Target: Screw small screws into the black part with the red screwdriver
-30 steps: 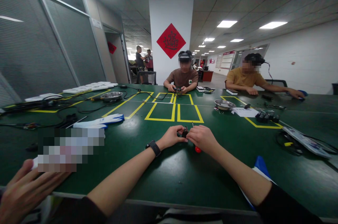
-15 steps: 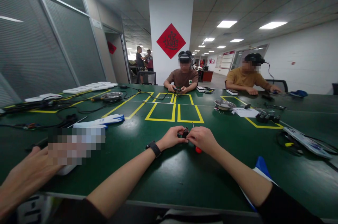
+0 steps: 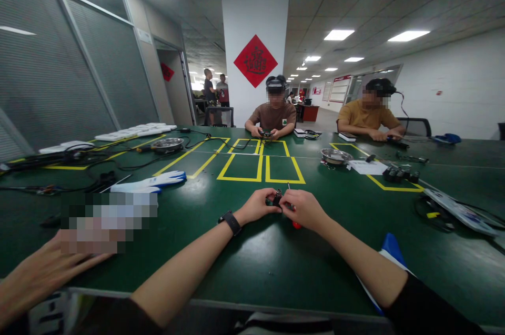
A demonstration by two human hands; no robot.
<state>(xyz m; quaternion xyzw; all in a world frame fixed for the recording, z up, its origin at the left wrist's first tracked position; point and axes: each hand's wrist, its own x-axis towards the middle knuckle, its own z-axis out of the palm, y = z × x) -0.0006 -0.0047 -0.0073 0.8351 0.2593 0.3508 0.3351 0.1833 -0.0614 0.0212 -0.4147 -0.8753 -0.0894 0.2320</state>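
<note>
My left hand (image 3: 256, 205), with a black watch at its wrist, pinches a small black cylindrical part (image 3: 278, 198) with a metal ring at its top, held upright just above the green table. My right hand (image 3: 303, 209) is closed, its fingertips against the right side of that part; anything small between them is hidden. A red handle (image 3: 296, 225), apparently a screwdriver's, shows below the right hand, and a thin metal shaft sticks out above it. Whether the hand grips this tool or covers it on the table, I cannot tell.
Another person's hand (image 3: 59, 261) rests at the left by a white-blue glove (image 3: 165, 179). Metal bowls (image 3: 336, 156), black parts (image 3: 400, 175), cables and a white panel (image 3: 460, 212) lie about the green table (image 3: 221, 261). A blue-white item (image 3: 390, 249) lies under my right forearm. Two people sit opposite.
My right fingers have shifted slightly at the black part, while my left hand stays in place. The other person's hand at the left has moved a little, its fingers now spread on the table.
</note>
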